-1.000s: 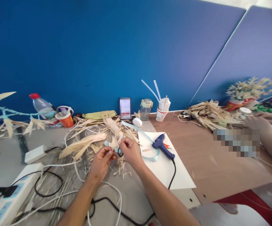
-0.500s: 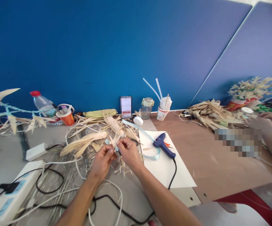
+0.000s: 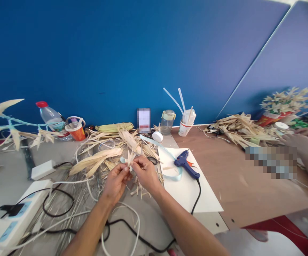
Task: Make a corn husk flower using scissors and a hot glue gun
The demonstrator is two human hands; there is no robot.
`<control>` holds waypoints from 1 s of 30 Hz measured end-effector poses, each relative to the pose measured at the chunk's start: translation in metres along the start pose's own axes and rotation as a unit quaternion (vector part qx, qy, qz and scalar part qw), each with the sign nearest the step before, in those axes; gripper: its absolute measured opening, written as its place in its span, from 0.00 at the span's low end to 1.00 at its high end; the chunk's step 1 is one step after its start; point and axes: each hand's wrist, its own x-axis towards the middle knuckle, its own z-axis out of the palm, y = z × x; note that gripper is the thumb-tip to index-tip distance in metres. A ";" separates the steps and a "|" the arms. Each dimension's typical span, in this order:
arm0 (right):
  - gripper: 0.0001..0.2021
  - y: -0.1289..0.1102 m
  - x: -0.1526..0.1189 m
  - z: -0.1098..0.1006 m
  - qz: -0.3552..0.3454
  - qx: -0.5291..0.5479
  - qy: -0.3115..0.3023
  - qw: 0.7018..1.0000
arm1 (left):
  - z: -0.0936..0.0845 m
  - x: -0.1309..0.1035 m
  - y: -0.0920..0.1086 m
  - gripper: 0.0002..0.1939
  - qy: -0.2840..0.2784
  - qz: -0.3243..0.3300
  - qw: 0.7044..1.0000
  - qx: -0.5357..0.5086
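Observation:
A small pale flower of pointed corn-husk strips (image 3: 130, 156) stands upright between my two hands. My left hand (image 3: 117, 180) pinches its base from the left. My right hand (image 3: 145, 173) is closed on it from the right, fingertips almost touching the left ones. The fingers hide the flower's lower part. Light blue tape (image 3: 179, 175) curls on a white sheet of paper (image 3: 184, 199), and a bit of the same blue shows beside the flower. Beyond my hands lies a heap of dried corn husks (image 3: 97, 160).
On the paper rests a blue glue gun (image 3: 187, 163), its black cord running toward me. A power strip (image 3: 33, 199) and tangled cables lie at left. Behind stand a phone (image 3: 144, 121), a glass jar (image 3: 167, 122) and a paper cup (image 3: 185, 128). Another person's hand (image 3: 300, 144) is at right.
The whole view has shifted slightly, so things sit a little further right. Both hands keep their hold on the husk flower, whose petals now show more upright.

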 end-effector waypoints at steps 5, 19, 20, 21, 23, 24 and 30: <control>0.08 0.003 0.001 0.001 0.025 0.045 -0.008 0.999 | 0.001 0.000 0.001 0.13 0.000 -0.002 1.000 -0.012; 0.08 0.014 0.003 0.004 0.128 0.183 -0.026 0.974 | 0.002 -0.001 0.002 0.13 -0.014 0.001 1.000 -0.025; 0.08 0.015 0.003 0.005 0.133 0.192 -0.025 0.972 | 0.002 0.000 0.002 0.13 -0.013 0.004 1.000 -0.025; 0.08 0.016 0.003 0.005 0.138 0.202 -0.024 0.969 | 0.002 0.000 0.002 0.13 -0.011 0.007 1.000 -0.023; 0.08 0.017 0.003 0.006 0.149 0.219 -0.020 0.964 | 0.002 0.000 0.001 0.13 -0.004 0.015 1.000 -0.016; 0.08 0.017 0.003 0.006 0.154 0.225 -0.018 0.962 | 0.001 0.001 0.000 0.13 0.000 0.020 1.000 -0.011; 0.08 0.017 0.003 0.007 0.177 0.255 -0.025 0.950 | 0.002 0.003 -0.002 0.14 0.029 0.056 0.998 0.012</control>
